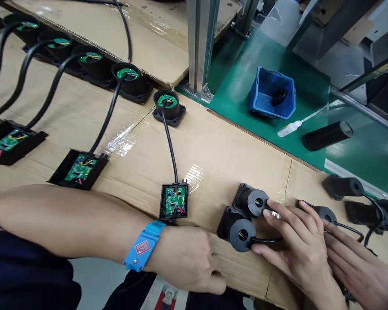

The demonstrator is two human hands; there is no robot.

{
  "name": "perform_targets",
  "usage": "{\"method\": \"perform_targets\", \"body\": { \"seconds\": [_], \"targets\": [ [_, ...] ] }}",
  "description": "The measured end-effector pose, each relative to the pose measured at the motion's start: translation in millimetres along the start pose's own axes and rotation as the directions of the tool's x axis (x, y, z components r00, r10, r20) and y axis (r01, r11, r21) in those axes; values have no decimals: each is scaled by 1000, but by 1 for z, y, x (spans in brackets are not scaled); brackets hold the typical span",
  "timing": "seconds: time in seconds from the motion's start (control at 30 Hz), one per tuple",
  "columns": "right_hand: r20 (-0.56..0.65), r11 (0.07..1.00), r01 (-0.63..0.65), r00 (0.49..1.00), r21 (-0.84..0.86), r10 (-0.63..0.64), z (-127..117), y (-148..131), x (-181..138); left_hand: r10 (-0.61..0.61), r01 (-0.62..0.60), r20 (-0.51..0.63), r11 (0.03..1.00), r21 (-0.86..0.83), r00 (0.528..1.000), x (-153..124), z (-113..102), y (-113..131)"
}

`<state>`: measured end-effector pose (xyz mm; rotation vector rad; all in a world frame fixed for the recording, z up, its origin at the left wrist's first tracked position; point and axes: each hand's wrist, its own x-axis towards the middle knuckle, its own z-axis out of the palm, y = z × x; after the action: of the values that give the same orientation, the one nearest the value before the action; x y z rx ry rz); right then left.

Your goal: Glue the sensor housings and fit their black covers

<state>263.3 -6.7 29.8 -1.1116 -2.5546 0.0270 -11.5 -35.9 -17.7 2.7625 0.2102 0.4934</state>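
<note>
Two black cylindrical parts on square bases lie side by side on the cardboard, the upper part (250, 201) and the lower part (239, 232), each with a black cable leaving its round face. My right hand (294, 247) lies over those cables. Its fingers are stretched out, with the tips touching both round faces. My left hand (187, 258), with a blue wrist strap (144, 245) on its wrist, rests at the cardboard's front edge. Its fingers are curled, and nothing shows in them. Just beyond my left wrist is a small open black box with a green circuit board (174, 200).
Another person's hand (358, 267) lies beside my right hand, on more black parts and cables (342, 187). Rows of cabled round housings (168, 105) and open board boxes (79, 170) cover the cardboard to the left. A blue bin (271, 92), a white dropper bottle (289, 128) and a black cylinder (326, 135) sit on the green mat.
</note>
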Motion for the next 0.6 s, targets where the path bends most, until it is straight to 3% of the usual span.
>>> {"method": "perform_targets", "body": {
  "seconds": [0.6],
  "targets": [
    [16, 994, 60, 998, -96, -58, -4, -1, 4, 34, -38, 141, 999, 24, 989, 4, -4, -3]
  ]
}}
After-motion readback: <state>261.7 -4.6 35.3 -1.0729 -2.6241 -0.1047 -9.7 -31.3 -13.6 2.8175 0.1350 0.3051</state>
